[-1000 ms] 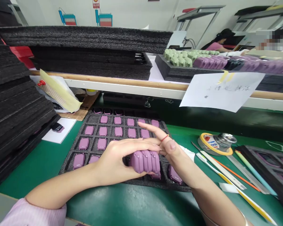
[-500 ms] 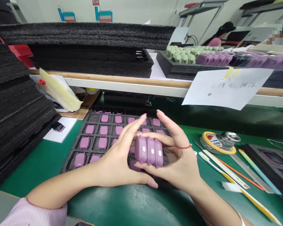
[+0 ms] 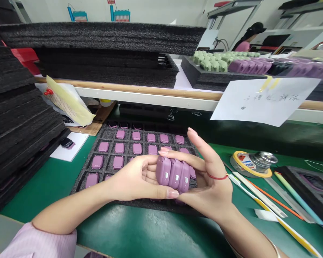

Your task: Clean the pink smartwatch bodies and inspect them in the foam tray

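A row of three purple watch cases point(image 3: 174, 175), pressed side by side with their pale button slots facing me, is held between both hands. My left hand point(image 3: 131, 181) closes round the left end, its thumb along the lower front edge and its fingers behind. From the right, my right hand point(image 3: 214, 186) grips the row between thumb and fingers, the index finger raised off it. Below the hands lies a black foam tray point(image 3: 105, 134) with more purple cases, such as one at the left point(image 3: 97, 162), in its compartments. My hands hide part of the tray.
On the right lie a toothbrush point(image 3: 293, 233), an orange stick point(image 3: 278, 200), a metal ruler point(image 3: 288, 199) and a pump bottle point(image 3: 254, 163). Black foam sheets point(image 3: 18, 125) are stacked at the left. A shelf edge point(image 3: 140, 94) crosses ahead, with a paper sign point(image 3: 263, 102) hanging. A co-worker point(image 3: 244, 41) sits beyond.
My left hand has come in from around the row and closed on its left end. The watch cases have tilted and shifted slightly right, and the right hand has moved slightly right.
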